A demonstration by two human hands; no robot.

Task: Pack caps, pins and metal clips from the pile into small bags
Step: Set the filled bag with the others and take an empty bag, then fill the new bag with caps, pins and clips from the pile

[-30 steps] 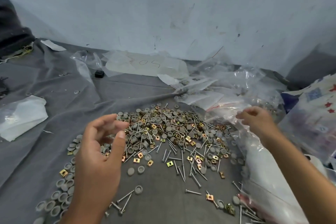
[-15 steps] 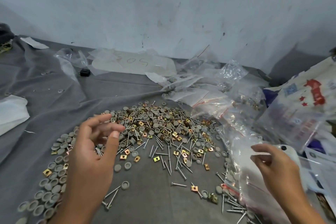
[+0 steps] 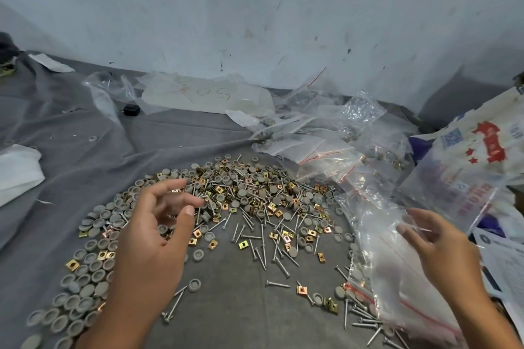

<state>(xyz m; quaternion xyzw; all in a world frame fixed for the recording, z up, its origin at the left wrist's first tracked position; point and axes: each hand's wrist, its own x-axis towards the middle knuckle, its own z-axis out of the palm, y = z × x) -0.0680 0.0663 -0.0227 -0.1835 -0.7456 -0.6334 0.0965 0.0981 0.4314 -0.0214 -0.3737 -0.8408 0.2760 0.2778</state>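
Pile [image 3: 241,207] of caps, pins, clips at centre, on grey cloth. Left hand [image 3: 153,238] above its 9 o'clock edge, fingers apart, empty. Right hand [image 3: 442,246] at 3 o'clock, fingers spread against bags [image 3: 397,272]. Bag-fetching step, probably; next needs pinching one bag.

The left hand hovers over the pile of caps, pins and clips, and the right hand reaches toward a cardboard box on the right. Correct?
Not quite. The head view shows the right hand at clear plastic bags, not a box. The left hand over the pile is correct.
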